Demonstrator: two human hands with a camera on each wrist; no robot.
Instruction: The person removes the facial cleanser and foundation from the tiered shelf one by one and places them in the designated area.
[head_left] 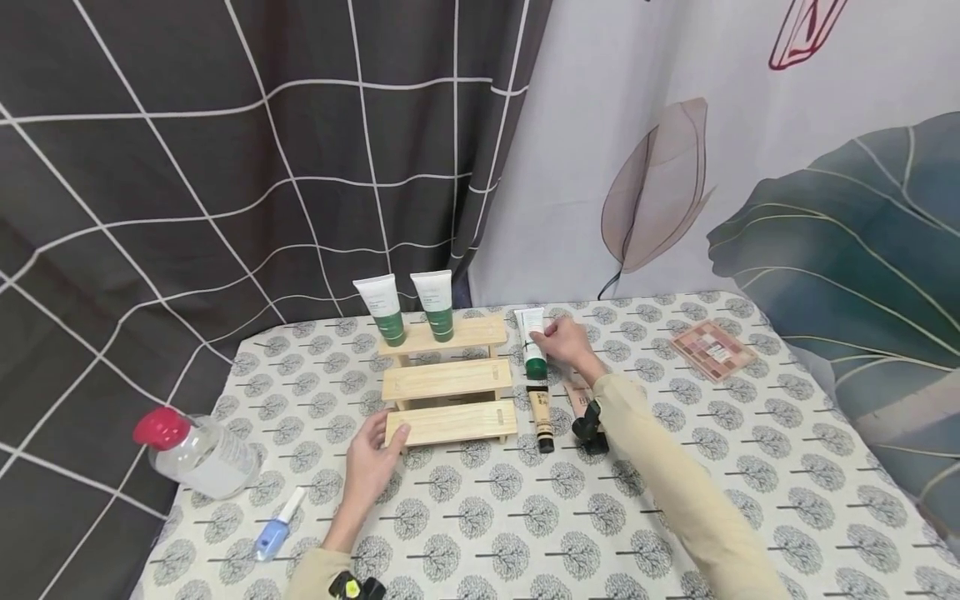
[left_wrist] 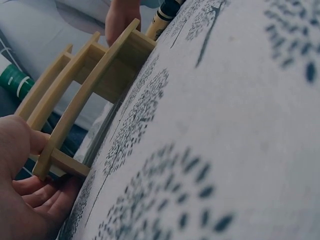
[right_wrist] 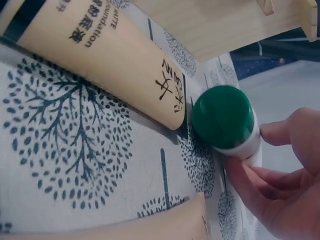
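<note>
A dark curtain (head_left: 225, 150) is hanging at ten o'clock ahead of me, and a pale curtain (head_left: 555, 167) is hanging at one. Before them a tree-print cloth (head_left: 480, 508) is spreading out. The three-tier shelf (head_left: 450, 379) is standing on it, and I am using it as the clock's centre. Between seven and eight, my left hand (head_left: 373, 460) is gripping the left end of its bottom tier (head_left: 450, 423), thumb over the board, fingers bending underneath. The red-capped bottle (head_left: 213, 462) is standing between eight and nine. My right hand (head_left: 572, 343) is pinching the third tube (head_left: 530, 329) between thumb and bent fingers at two, just beside the shelf, its green cap pointing toward six; I cannot tell whether it is touching the cloth. The palette (head_left: 714, 350) is lying at three. One green-and-white tube (head_left: 383, 308) is standing cap-down on the top tier (head_left: 480, 332), its twin (head_left: 435, 302) standing near it. The beige tube (right_wrist: 165, 227), partly hidden in the head view, is lying between three and four; the foundation (head_left: 541, 408) is lying nearer the shelf. The blue polish (head_left: 276, 532) is lying at eight.
</note>
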